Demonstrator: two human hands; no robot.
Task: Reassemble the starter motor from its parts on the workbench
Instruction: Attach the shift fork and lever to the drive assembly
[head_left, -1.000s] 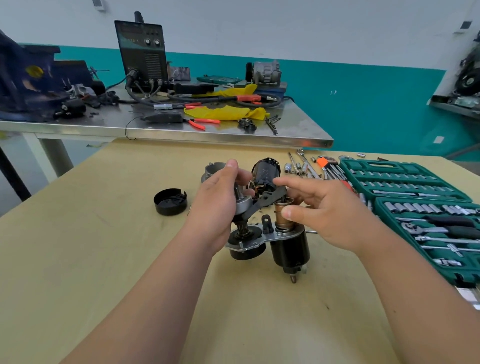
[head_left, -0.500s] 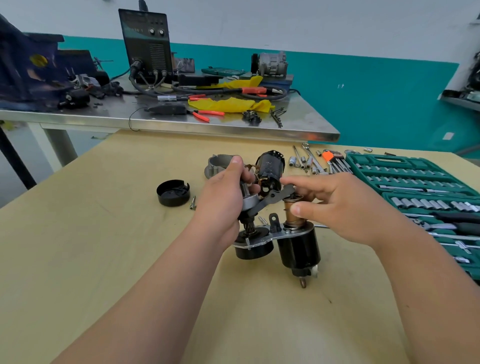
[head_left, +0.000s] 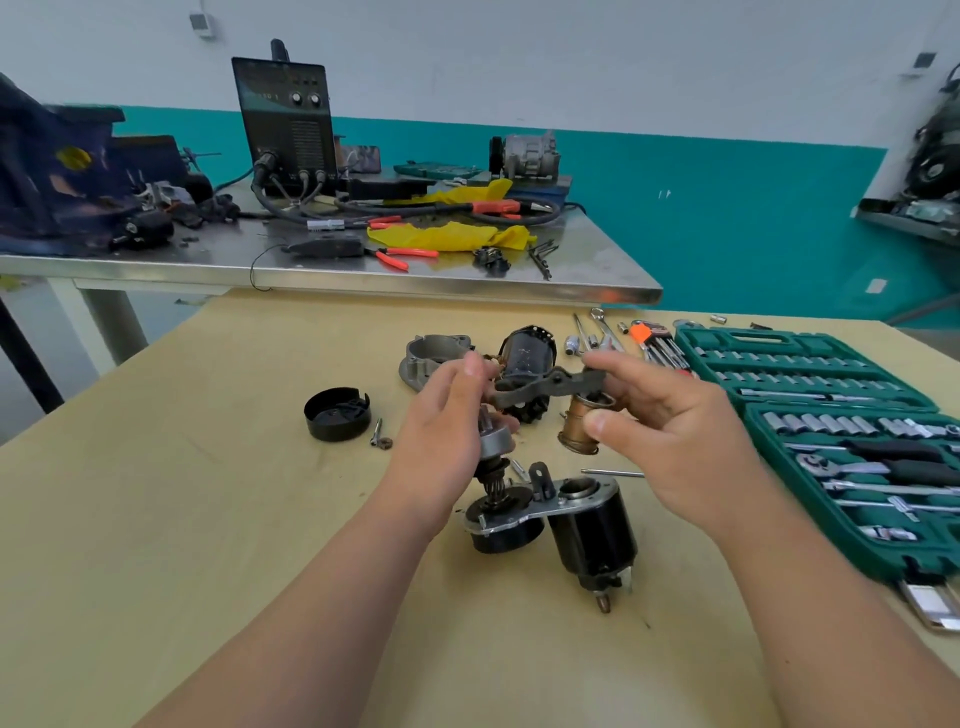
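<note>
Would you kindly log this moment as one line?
left hand: grips grey metal pinion drive; right hand: pinches copper-coloured cylindrical plunger; dark fork lever: joins both; black solenoid housing: on bench

left hand (head_left: 441, 421) grips the pinion drive (head_left: 493, 447), right hand (head_left: 670, 426) pinches the copper plunger (head_left: 584, 423), held just above the black solenoid housing (head_left: 592, 530) on the wood surface (head_left: 208, 519). a dark fork lever (head_left: 545, 387) bridges both parts. black end cap (head_left: 337, 414) sits off left, green socket case (head_left: 831, 374) right.

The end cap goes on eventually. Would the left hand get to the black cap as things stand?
Probably not yet: the left hand is busy gripping the pinion drive, though only a small screw lies between it and the black cap.
</note>
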